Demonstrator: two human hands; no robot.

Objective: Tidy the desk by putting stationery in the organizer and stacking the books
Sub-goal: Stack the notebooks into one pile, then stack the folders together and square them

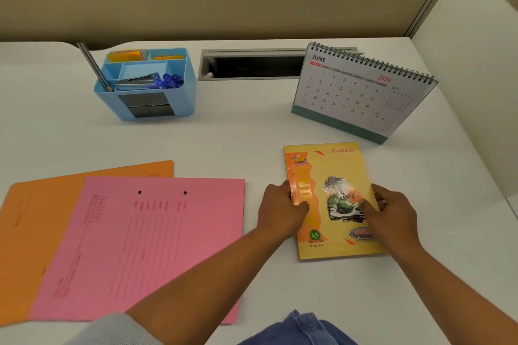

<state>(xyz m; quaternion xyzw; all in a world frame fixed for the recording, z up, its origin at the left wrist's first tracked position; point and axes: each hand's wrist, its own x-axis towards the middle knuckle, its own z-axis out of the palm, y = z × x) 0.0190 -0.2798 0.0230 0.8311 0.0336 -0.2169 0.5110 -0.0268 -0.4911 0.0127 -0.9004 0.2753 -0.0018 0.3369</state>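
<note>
Head camera looks down on the white desk (252,134): left hand (283,210) and right hand (392,216) each clasp a side edge of the yellow notebook (330,168) lying before the calendar (353,92).

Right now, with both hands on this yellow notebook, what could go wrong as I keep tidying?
Pushed forward, the yellow notebook could knock the desk calendar standing just behind it. Your left hand and right hand hold it at its side edges, so the glossy cover might slip. Swinging it left could shift the pink folder lying on the orange folder.
</note>
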